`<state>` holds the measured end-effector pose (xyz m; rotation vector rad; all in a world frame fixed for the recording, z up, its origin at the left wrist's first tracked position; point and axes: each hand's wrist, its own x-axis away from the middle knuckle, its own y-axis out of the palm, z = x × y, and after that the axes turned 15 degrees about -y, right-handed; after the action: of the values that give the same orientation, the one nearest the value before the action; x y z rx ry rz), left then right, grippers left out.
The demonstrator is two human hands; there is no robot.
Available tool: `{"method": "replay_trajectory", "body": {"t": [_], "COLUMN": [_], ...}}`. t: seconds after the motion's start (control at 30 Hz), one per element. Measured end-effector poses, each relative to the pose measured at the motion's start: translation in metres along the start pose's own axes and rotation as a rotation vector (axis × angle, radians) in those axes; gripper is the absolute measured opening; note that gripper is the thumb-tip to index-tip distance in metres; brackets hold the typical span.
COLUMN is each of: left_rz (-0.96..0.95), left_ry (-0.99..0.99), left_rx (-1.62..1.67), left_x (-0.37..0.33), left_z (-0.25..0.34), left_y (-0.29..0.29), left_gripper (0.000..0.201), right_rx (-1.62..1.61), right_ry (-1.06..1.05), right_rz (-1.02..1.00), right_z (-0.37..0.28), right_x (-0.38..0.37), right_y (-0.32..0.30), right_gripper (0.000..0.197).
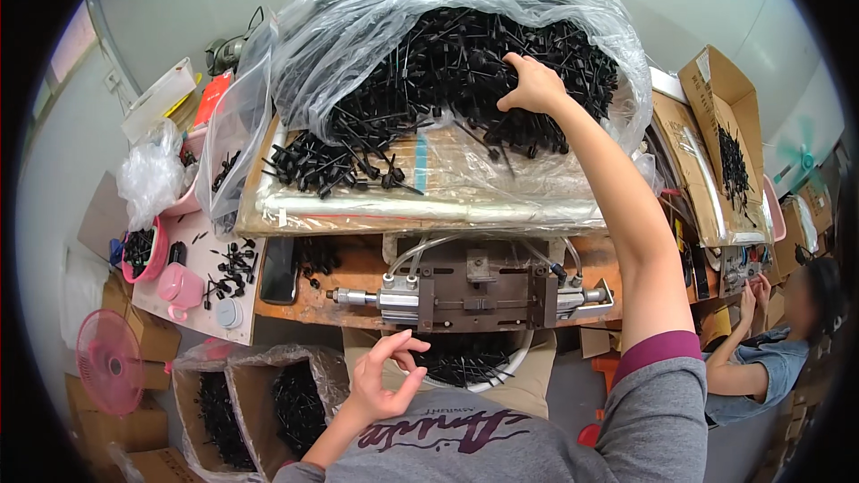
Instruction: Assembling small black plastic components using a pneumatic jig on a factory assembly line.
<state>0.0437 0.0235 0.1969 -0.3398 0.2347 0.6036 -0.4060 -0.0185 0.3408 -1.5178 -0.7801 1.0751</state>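
My right hand (534, 88) reaches across to a big heap of black plastic parts with thin stems (447, 63). Its thumb and forefinger are spread at the heap's surface, and I see nothing gripped between them. Closer in, my left hand (385, 379) hovers in front of the bench edge, fingers loosely bent and apart, holding nothing. Just beyond it sits a small metal clamping fixture (483, 291) with air cylinders at both sides and clear hoses. A round container of more black parts (465, 360) lies below the fixture, partly hidden by my left hand.
Clear plastic sheeting (349, 27) drapes around the heap on a cardboard-topped shelf (358, 212). At left are a phone (279, 271), a pink cup (180, 286) and loose parts. Lined boxes of parts (228, 367) stand lower left. A co-worker (761, 362) sits at far right.
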Motion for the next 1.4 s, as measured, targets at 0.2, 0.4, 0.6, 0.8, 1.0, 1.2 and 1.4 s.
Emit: {"method": "replay_trajectory", "body": {"t": [0.2, 0.4, 0.6, 0.8, 1.0, 1.2, 1.4], "left_rz": [0.002, -0.077, -0.111, -0.129, -0.096, -0.132, -0.386], "left_ry": [0.029, 0.042, 0.055, 0.056, 0.021, -0.116, -0.302], "left_rx": [-0.023, -0.048, -0.053, -0.060, -0.095, -0.182, -0.418], "left_x": [0.001, -0.001, -0.002, -0.002, 0.006, 0.019, 0.047], "left_z": [0.002, 0.005, 0.007, 0.012, 0.010, 0.003, -0.037], "left_y": [0.000, -0.001, 0.005, 0.012, 0.010, 0.003, 0.010], "left_gripper": [0.063, 0.063, 0.059, 0.059, 0.059, 0.053, 0.029], "right_rx": [-0.051, 0.001, 0.032, -0.053, -0.180, -0.258, -0.559], "right_ry": [-0.119, -0.206, -0.399, -0.477, -0.501, -0.433, -0.360], "right_rz": [0.007, 0.001, -0.084, -0.117, -0.004, 0.081, 0.335], "right_z": [-0.021, -0.034, -0.052, -0.048, -0.031, -0.032, -0.065], "right_x": [0.023, 0.042, 0.059, 0.063, 0.073, 0.100, 0.160], "right_y": [-0.003, -0.007, -0.012, -0.016, -0.025, -0.039, -0.062], "right_gripper": [0.087, 0.085, 0.082, 0.077, 0.077, 0.065, 0.041]}}
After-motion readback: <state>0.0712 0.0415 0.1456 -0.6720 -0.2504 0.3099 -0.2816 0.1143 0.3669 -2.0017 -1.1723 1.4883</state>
